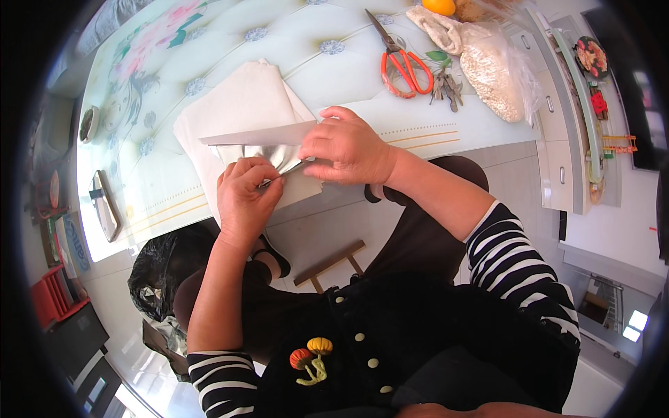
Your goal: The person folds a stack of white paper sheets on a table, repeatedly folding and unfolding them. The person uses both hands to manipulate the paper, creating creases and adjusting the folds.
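A strip of shiny silvery sheet material (272,155) with a flat greyish band along its top edge is stretched between my hands. My left hand (245,193) pinches its lower edge between thumb and fingertips. At the strip's right end, my right hand (347,149) grips it, the thumb below and fingers over the band. Some of the edge is hidden by my fingers. Under the strip lies a loose stack of off-white sheets (238,99), cloth or paper, reaching over the table's near edge.
On the patterned table (292,68) lie red-handled scissors (400,62), a bunch of keys (447,91), a clear plastic bag of pale grains (494,73) and an orange fruit (439,6). A phone (106,206) rests at the left edge. A black plastic bag (162,271) stands below.
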`<state>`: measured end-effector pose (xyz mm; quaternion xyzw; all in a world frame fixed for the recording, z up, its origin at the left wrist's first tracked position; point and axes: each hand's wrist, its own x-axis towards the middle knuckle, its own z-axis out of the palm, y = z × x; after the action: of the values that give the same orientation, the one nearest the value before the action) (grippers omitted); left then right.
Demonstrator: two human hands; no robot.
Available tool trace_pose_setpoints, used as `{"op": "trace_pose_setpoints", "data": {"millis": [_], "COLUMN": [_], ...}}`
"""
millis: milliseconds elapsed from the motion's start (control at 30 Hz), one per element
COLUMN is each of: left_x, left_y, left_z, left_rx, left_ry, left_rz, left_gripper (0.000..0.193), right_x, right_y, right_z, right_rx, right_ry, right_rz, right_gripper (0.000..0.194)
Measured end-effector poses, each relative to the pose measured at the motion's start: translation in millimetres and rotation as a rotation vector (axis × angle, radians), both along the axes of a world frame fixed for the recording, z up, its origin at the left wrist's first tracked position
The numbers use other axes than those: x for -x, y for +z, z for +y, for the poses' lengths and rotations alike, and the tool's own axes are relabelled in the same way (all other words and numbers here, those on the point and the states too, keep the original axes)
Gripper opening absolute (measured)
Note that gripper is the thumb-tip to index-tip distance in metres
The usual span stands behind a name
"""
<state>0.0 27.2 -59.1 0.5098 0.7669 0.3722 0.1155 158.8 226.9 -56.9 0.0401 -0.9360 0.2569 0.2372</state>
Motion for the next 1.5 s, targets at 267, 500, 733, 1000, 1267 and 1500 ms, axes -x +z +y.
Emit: {"op": "trace_pose_setpoints", "data": {"millis": [267,500,733,1000,1267,1500], "left_x": [-3.8,-6.2,-8.0,-9.9,-10.1,-9.7], "left_y": [1.4,-5.8,-6.8,-7.0,-9.4,-10.4], "left_z": [-1.1,0.7,3.7,4.6,4.2,1.4], "left_rx": [0.002,-0.049,-0.018,-0.015,0.012,0.055], "left_ry": [-0.011,0.026,0.049,0.069,0.071,0.046], "left_rz": [0.095,0.114,0.165,0.189,0.209,0.256], "left_gripper": [0.004,0.008,0.011,0.011,0.015,0.012], "right_x": [2.6,6.8,4.4,4.5,5.6,6.9], "right_y": [-4.2,-12.2,-12.7,-11.2,-9.7,-9.8], "right_z": [12.1,4.7,7.0,0.7,-1.7,-2.7], "right_rx": [0.074,-0.026,0.096,0.177,0.281,0.322], "right_ry": [-0.101,-0.193,-0.187,-0.263,-0.339,-0.366], "right_rz": [-0.061,0.018,-0.029,-0.113,-0.206,-0.261], "right_gripper": [0.011,0.017,0.016,0.017,0.021,0.017]}}
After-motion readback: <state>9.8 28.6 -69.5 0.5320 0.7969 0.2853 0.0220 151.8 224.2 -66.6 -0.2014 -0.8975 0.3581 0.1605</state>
